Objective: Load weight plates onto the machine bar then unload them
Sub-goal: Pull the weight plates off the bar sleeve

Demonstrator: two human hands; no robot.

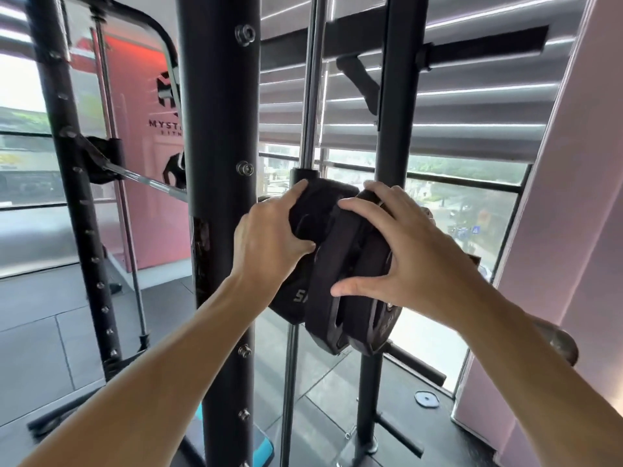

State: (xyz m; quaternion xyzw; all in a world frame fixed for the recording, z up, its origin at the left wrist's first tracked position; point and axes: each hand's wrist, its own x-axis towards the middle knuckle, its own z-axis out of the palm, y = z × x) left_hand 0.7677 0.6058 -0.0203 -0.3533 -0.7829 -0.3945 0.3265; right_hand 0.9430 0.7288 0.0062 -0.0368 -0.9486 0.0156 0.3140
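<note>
Black weight plates [340, 264], side by side on edge beside the dark upright post [219, 163], gripped by both hands.

Left hand [269, 241] fingers curled over the inner plate's rim; right hand [401, 244] fingers spread, clamping the outer plates; bar probably hidden behind them.

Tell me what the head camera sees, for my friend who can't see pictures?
Two bare hands grip black weight plates on a gym machine: the left hand on the nearer plate, the right hand on the outer ones. Black posts, a window and a small disc on the floor surround them.
</note>
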